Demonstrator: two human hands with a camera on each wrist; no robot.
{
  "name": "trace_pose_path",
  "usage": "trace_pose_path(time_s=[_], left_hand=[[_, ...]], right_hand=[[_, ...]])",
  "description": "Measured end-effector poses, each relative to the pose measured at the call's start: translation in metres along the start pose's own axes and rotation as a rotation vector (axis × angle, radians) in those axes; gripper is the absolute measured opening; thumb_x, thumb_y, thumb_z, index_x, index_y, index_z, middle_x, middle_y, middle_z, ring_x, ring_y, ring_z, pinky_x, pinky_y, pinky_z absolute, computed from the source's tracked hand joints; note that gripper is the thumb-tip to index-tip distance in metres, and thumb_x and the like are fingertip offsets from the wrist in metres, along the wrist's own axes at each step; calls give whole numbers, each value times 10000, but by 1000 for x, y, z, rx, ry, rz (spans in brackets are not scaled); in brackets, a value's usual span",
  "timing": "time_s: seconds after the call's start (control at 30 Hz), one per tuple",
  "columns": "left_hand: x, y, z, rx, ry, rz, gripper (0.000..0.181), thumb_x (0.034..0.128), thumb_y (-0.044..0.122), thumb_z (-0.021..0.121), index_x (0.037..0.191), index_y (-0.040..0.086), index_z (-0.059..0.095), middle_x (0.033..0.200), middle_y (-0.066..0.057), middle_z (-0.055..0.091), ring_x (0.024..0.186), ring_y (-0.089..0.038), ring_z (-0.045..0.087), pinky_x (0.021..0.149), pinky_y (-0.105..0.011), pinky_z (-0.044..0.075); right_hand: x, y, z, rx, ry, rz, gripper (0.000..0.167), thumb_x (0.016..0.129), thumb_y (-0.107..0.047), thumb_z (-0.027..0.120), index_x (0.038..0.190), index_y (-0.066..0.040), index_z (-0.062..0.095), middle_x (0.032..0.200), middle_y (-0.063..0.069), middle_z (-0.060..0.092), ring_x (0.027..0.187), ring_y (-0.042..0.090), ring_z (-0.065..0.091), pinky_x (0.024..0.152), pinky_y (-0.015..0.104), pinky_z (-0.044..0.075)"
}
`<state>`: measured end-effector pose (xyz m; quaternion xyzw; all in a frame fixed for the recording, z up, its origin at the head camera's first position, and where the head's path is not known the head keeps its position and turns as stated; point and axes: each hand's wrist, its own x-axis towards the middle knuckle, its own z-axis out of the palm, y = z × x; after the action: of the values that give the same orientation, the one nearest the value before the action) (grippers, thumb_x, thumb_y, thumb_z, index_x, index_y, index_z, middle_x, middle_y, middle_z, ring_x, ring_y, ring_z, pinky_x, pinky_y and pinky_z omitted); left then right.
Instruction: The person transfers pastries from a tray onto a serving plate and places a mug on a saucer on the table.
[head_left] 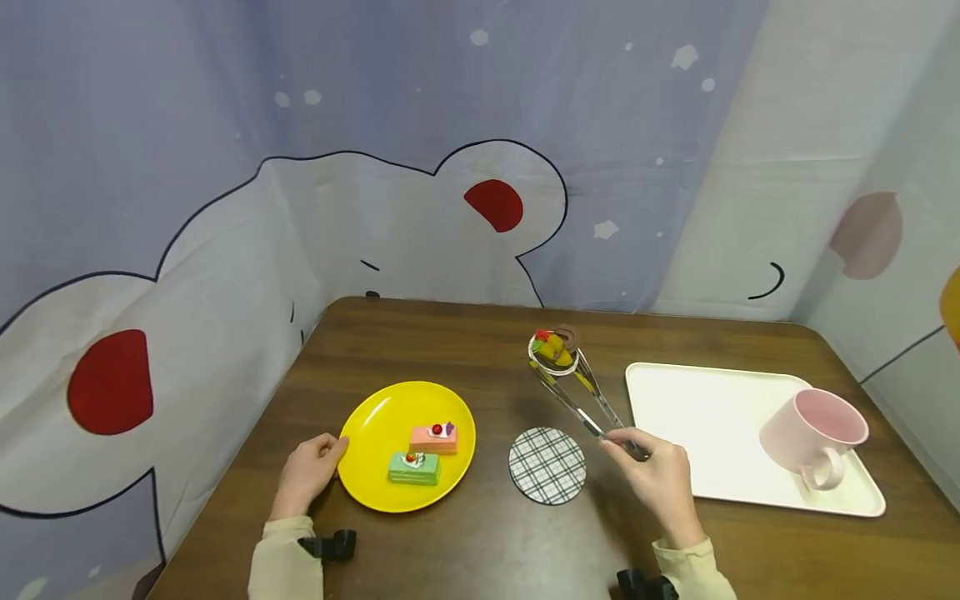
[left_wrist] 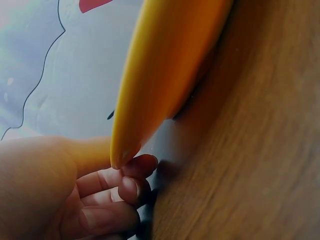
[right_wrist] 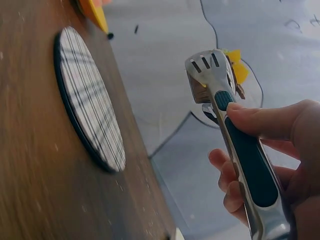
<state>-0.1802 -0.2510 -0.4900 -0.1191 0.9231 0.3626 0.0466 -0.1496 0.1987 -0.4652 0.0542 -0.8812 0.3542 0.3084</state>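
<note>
With right hand (head_left: pixel 658 473) fingers curled, grips one pair of tongs (right_wrist: pixel 250 165), clamping one tart (head_left: pixel 553 350) above one table (head_left: pixel 480 550), beyond one coaster (head_left: pixel 547 465); with left hand (head_left: pixel 310 468), pinches one plate (head_left: pixel 367 433) bearing two cakes (head_left: pixel 414 471). Farther right, one mug (head_left: pixel 791 435) on one tray (head_left: pixel 697 425).

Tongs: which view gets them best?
Right wrist: it shows the tongs up close, with the teal grip and slotted end plain. The head view has them smaller, from above, in the right hand, with a fruit-topped dessert at the tips. The left wrist view shows none of them.
</note>
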Motion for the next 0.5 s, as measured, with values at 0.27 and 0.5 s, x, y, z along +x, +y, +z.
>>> trace_pose_path(time_s=[0.27, 0.5], left_hand=[[2, 0, 2, -2, 1, 0, 337, 982, 334, 504, 924, 20, 614, 683, -29, 532, 664, -174, 481, 624, -281, 343], [1, -1, 2, -9, 7, -5, 326, 980, 327, 505, 914, 26, 612, 671, -25, 532, 652, -170, 480, 621, -279, 342]], right_hand=[[5, -16, 16, 13, -107, -85, 132, 672, -111, 850, 748, -144, 747, 615, -46, 678, 520, -63, 401, 497, 146, 339], [14, -22, 31, -28, -206, -149, 102, 700, -161, 835, 753, -174, 749, 594, -72, 651, 493, -45, 344, 476, 173, 288]])
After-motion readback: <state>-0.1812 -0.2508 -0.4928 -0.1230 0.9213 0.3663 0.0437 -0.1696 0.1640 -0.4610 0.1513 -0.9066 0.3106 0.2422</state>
